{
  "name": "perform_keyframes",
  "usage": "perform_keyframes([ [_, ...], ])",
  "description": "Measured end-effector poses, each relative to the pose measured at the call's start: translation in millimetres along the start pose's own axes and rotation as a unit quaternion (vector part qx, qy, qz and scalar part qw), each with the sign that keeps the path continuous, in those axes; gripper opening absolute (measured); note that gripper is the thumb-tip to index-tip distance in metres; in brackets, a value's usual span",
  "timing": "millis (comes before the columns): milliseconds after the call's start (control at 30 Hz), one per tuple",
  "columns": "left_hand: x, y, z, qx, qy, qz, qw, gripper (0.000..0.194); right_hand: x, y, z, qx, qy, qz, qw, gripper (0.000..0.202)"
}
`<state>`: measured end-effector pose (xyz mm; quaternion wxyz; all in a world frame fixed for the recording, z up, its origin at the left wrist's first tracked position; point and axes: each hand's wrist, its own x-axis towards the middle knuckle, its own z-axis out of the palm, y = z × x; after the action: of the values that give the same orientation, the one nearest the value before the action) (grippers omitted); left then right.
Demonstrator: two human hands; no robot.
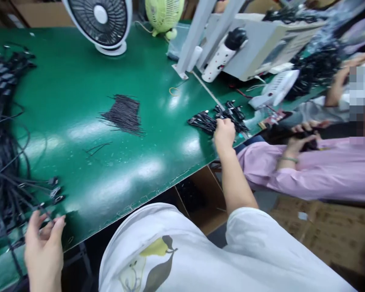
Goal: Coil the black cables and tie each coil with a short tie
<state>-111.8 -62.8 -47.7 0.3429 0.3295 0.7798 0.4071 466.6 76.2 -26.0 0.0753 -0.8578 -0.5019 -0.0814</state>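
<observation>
The cables [0, 158] are lying in a long heap along the left part of the bench [76, 85], and its long axis is running from the back edge toward the front edge. The left hand [45, 239] is the nearer one to them. It is staying low at the front edge, with the heap lying ahead of it and to its left. Several plugs [55, 192] are pointing away from the heap toward the right, just beyond the fingertips. This hand is half curling, the thumb and first finger standing apart; whether it is holding a cable end, one cannot tell.

The right hand [225, 134] is reaching well apart from the left, farther along the front edge, where the tied bundles [202, 121] are lying. Their long axes are slanting toward that edge, and the hand is covering the near ends of some of them. Its fingers are standing narrow and are pointing down, but one cannot see if they are gripping a bundle.

Between the two hands, deeper from the front edge, a flat pile of short wires [123, 113] is lying, mostly along the left-to-right direction. Neither hand is touching it.
</observation>
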Motion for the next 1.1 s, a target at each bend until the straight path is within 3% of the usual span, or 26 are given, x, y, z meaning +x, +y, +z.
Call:
perform_keyframes([
  [67, -9.3, 17.0, -1.0, -0.148, 0.031, -0.058, 0.987, 0.054, -3.8, -6.0, -6.2, 0.019, 0.001, -0.004, 1.0, 0.031],
  [100, -13.5, 26.5, -2.1, -0.207, 0.008, -0.068, 0.976, 0.05, -7.0, -12.6, -9.2, 0.03, 0.015, -0.006, 0.999, 0.033],
  [167, -19.3, 45.3, -4.9, -0.277, -0.005, -0.047, 0.96, 0.048, -15.3, -35.9, -13.0, 0.061, 0.053, -0.019, 0.997, 0.043],
  [233, -22.1, 63.2, -8.7, -0.312, -0.032, -0.009, 0.95, 0.045, -31.0, -76.5, -15.5, 0.16, 0.025, -0.175, 0.971, 0.042],
  [333, -26.8, 88.8, -15.6, -0.338, -0.069, 0.047, 0.937, 0.04, -76.7, -166.2, -28.3, 0.317, -0.067, -0.386, 0.864, 0.032],
  [433, -37.6, 109.1, -22.3, -0.355, -0.091, 0.091, 0.926, 0.038, -131.3, -270.1, -55.8, 0.41, -0.199, -0.539, 0.708, 0.047],
  [500, -45.9, 114.8, -26.3, -0.361, -0.111, 0.093, 0.921, 0.037, -157.6, -338.4, -74.1, 0.449, -0.214, -0.594, 0.632, 0.059],
  [533, -49.2, 114.8, -28.3, -0.361, -0.122, 0.086, 0.92, 0.037, -165.9, -371.3, -81.0, 0.453, -0.201, -0.616, 0.612, 0.063],
  [600, -52.7, 109.7, -33.1, -0.359, -0.131, 0.069, 0.921, 0.036, -172.8, -433.4, -87.7, 0.418, -0.161, -0.651, 0.613, 0.058],
  [667, -51.1, 100.1, -39.9, -0.36, -0.117, 0.062, 0.923, 0.036, -168.9, -487.2, -86.1, 0.308, -0.174, -0.679, 0.643, 0.038],
  [733, -44.6, 88.2, -48.7, -0.366, -0.085, 0.059, 0.925, 0.035, -158.6, -528.0, -81.7, 0.227, -0.195, -0.657, 0.692, 0.026],
  [800, -35.6, 75.2, -58.5, -0.371, -0.061, 0.048, 0.925, 0.033, -147.8, -552.0, -81.9, 0.208, -0.19, -0.628, 0.726, 0.025],
  [867, -28.0, 62.1, -67.2, -0.365, -0.055, 0.033, 0.929, 0.027, -140.6, -559.2, -91.3, 0.227, -0.159, -0.62, 0.734, 0.03],
  [933, -25.1, 50.8, -73.6, -0.347, -0.081, 0.036, 0.934, 0.02, -136.1, -553.0, -110.1, 0.288, -0.081, -0.623, 0.723, 0.035],
  [1033, -30.6, 42.4, -81.0, -0.329, -0.172, 0.085, 0.924, 0.016, -123.4, -532.9, -147.4, 0.385, 0.079, -0.599, 0.698, 0.039],
  [1100, -36.6, 43.4, -88.1, -0.358, -0.219, 0.131, 0.898, 0.021, -105.2, -519.3, -170.9, 0.379, 0.145, -0.58, 0.707, 0.038],
])
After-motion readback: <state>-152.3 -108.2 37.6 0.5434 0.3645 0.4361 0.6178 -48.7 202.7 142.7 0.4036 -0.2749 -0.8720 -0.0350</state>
